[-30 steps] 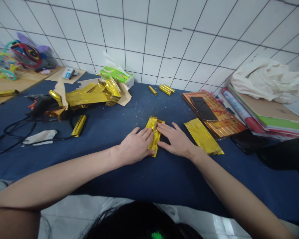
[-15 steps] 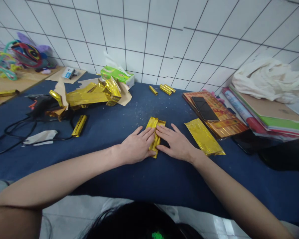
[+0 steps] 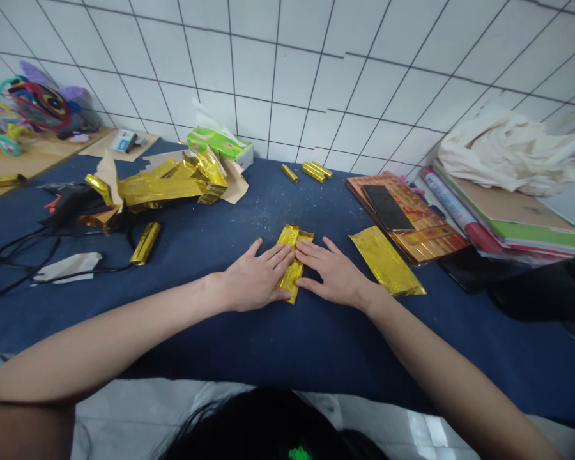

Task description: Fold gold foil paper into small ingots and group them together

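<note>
A folded strip of gold foil [image 3: 292, 275] lies on the blue cloth in front of me, partly hidden by my fingers. My left hand [image 3: 256, 278] rests flat on its left side, fingers stretched out. From the right, my right hand [image 3: 333, 273] presses its fingertips on the foil's right part, thumb apart near the lower edge. Right of my hands lies a flat gold sheet [image 3: 388, 260]. Short gold rolls [image 3: 317, 171] sit near the wall, and another gold roll [image 3: 145, 243] lies to the left.
Crumpled gold foil [image 3: 163, 185], a green tissue pack [image 3: 215, 144] and a black cable [image 3: 23, 231] occupy the left. A dark phone [image 3: 387, 207] rests on orange-gold packs [image 3: 429, 241]; folders [image 3: 531, 211] and a white cloth bag [image 3: 508, 153] are at the far right.
The whole view has shifted slightly, so everything appears a little further left. My hands keep nearly the same pose on the folded foil.
</note>
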Available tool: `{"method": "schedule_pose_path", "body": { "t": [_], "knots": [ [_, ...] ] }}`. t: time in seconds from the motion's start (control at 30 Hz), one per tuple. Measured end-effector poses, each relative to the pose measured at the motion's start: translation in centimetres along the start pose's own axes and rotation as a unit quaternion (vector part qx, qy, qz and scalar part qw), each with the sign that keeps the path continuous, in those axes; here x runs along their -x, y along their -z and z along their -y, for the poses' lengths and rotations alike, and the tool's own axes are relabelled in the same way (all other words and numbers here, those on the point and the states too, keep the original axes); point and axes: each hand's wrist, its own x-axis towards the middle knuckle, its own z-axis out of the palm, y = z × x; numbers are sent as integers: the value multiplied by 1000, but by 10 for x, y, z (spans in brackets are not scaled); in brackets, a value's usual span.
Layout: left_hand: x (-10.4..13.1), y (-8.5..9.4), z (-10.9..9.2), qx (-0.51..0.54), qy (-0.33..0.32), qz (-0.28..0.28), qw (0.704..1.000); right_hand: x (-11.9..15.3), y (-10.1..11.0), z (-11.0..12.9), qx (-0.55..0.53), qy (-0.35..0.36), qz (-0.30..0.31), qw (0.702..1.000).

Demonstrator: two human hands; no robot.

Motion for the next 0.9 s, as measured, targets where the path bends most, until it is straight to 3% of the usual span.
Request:
{"method": "schedule_pose_path", "body": {
  "t": [0.3,0.6,0.9],
  "knots": [
    [3,2,9,56,-19,44,997,1,0,-1,-3,4,4,1000],
    [8,24,24,126,-59,111,984,1,1,-3,-29,9,-4,1000],
    [11,33,16,106,-60,69,990,1,0,-12,-44,15,-8,999]
  ]
}}
